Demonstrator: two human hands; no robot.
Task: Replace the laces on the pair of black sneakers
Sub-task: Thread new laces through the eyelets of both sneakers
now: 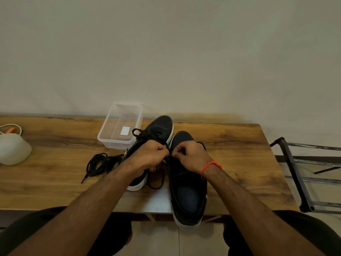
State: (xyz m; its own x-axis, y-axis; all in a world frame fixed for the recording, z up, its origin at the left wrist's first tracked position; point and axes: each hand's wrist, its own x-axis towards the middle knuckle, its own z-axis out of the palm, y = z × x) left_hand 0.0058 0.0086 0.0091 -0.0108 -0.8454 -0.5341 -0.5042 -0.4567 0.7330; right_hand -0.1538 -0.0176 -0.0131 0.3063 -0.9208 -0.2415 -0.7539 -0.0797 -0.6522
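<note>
Two black sneakers (188, 182) on a wooden table (55, 182), left hand (147, 156) and right hand (191, 154) pinching a lace (168, 163) between them, spare coiled laces (99, 164), clear tub (120, 126) behind

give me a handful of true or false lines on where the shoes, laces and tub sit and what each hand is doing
1. Both hands pinch a lace over the right sneaker. True: the left hand and right hand meet fingertip to fingertip at its eyelets.
2. The clear plastic tub holds a pile of laces. False: it holds only a small white slip.
3. A loose black lace bundle lies on the table, on the left sneaker's left. True.
4. The left sneaker has no lace at all. False: a black lace is threaded near its toe.
5. The right wrist bears an orange-red band. True.
6. The right sneaker sits wholly on the table. False: its heel overhangs the near edge.
</note>
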